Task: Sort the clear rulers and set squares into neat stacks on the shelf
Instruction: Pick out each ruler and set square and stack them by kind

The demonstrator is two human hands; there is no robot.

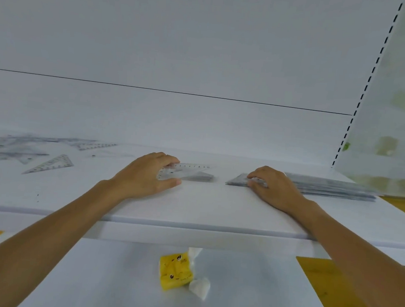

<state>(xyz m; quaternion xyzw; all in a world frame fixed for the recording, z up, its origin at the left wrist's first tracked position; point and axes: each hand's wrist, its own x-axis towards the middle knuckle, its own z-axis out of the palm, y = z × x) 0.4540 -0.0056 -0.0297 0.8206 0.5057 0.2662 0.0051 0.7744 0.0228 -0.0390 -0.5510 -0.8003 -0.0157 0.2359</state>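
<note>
On the white shelf (204, 206) a small stack of clear set squares (192, 174) lies at the middle. My left hand (146, 175) grips its left end, fingers over the far edge and thumb at the near edge. To the right lies a longer stack of clear rulers (327, 187). My right hand (274, 185) rests on that stack's left end with curled fingertips touching it. At the far left a loose heap of clear rulers and set squares (15, 148) is spread about, with one set square (50, 164) lying apart.
A white back panel rises behind the shelf, with a slotted upright (370, 77) at the right. On the lower shelf (114, 279) sits a yellow tissue pack (175, 271) with white tissue beside it. Yellow surfaces show at the lower right.
</note>
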